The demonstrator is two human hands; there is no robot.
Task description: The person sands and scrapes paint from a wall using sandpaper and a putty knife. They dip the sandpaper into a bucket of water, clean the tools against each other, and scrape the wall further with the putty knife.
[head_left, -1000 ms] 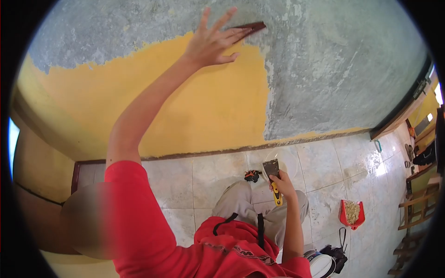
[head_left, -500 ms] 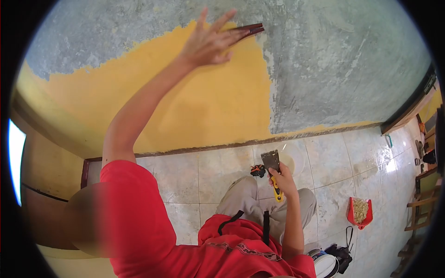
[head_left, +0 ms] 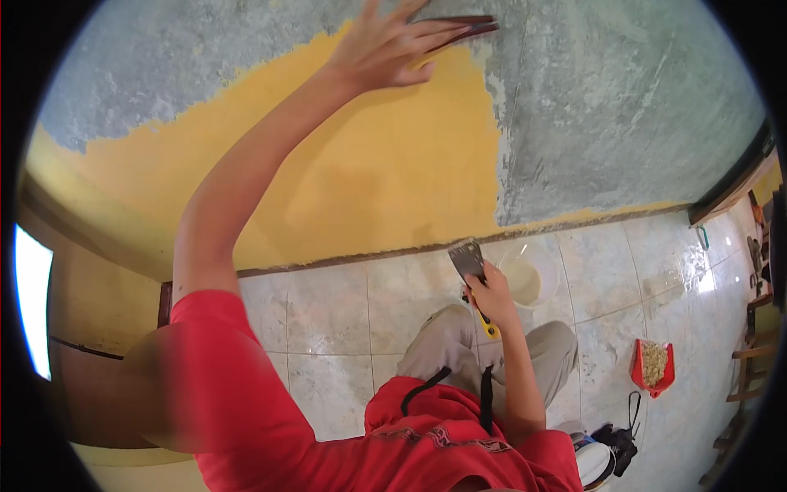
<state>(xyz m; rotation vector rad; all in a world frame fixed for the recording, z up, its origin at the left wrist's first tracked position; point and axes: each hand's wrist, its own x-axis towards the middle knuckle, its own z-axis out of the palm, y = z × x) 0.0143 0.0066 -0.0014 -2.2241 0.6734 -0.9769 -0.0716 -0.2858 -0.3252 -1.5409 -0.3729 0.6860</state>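
Wall (head_left: 393, 172): spans the upper part of the view, yellow paint over its lower left and middle, bare grey above and to the right; the boundary is ragged, with pale flecks along the upright edge.

Far left: a bright opening (head_left: 33, 303), beside a dim, yellowish recess.

Left of centre: the left arm, in a red sleeve (head_left: 238, 377), reaches up across the yellow area. Left hand (head_left: 381, 53) at the top, over the paint boundary; fingers extended, thumb apart, some fingertips cropped by the frame edge. Its fingers overlap a dark, flat piece (head_left: 484, 29); cannot tell whether they pinch it or only press on it.

Centre: grey trousers (head_left: 443, 344), knees bent, above pale floor tiles (head_left: 328, 307). Right hand (head_left: 492, 295) near the right knee, clenched round a scraper (head_left: 468, 261); broad metal blade points up and left, end of the yellow handle shows below the fingers. Blade appears apart from the wall, near its base in view.

Right of the hand: a translucent tub (head_left: 551, 279) on the floor, pale liquid inside. Lower right: a white, round-topped container (head_left: 592, 461), a black item with a strap (head_left: 623, 447) just beside it. Further right: red dustpan (head_left: 669, 373) bearing pale flakes (head_left: 653, 361). Right edge: wooden furniture (head_left: 750, 353), partly cropped.
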